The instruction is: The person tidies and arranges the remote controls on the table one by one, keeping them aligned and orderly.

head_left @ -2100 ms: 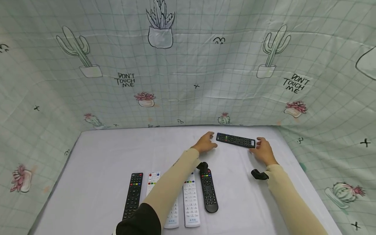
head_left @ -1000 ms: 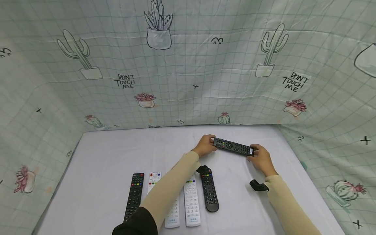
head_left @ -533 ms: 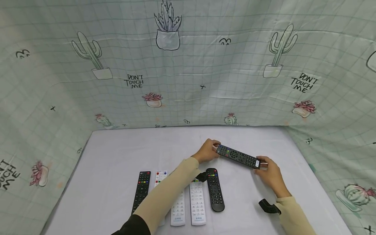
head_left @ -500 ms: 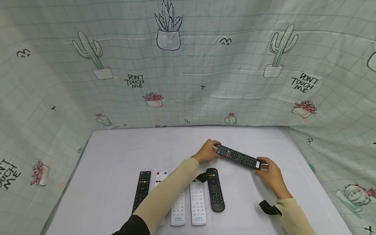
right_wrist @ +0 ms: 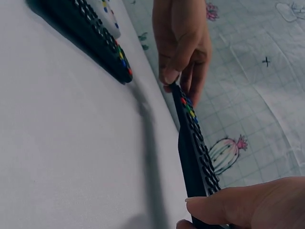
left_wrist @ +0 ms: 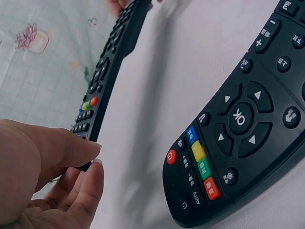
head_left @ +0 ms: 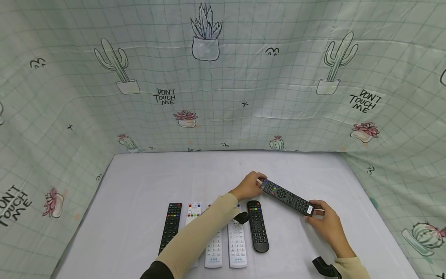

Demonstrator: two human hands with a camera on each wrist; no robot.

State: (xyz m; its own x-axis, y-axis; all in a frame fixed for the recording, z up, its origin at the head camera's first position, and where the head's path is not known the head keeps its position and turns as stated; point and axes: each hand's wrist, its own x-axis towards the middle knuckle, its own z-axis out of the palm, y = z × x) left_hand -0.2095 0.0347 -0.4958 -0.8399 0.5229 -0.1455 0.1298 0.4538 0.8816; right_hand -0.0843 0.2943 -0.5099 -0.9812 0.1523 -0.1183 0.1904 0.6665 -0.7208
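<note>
A black remote control (head_left: 287, 197) slants between both hands, raised off the table with its shadow below it in the wrist views. My left hand (head_left: 249, 186) pinches its far end, near the coloured buttons, between thumb and fingers. At the end with the white label, my right hand (head_left: 327, 223) grips it the same way. Just in front of the left hand, a second black remote (head_left: 258, 228) with a rounded end lies on the table. In the left wrist view that lying remote (left_wrist: 238, 119) looks large, and the held remote (left_wrist: 109, 67) runs away from the fingers.
Left of the rounded remote lie white remotes (head_left: 237, 246), partly covered by the left sleeve (head_left: 202, 232), and another black remote (head_left: 170, 224). The white table (head_left: 139, 174) ends at a cactus-print cloth (head_left: 223, 77) behind and at both sides.
Both hands took hold of the black remote at the back of the table, lifted it and brought it nearer. Its right end has swung further toward me, and the head view has shifted slightly.
</note>
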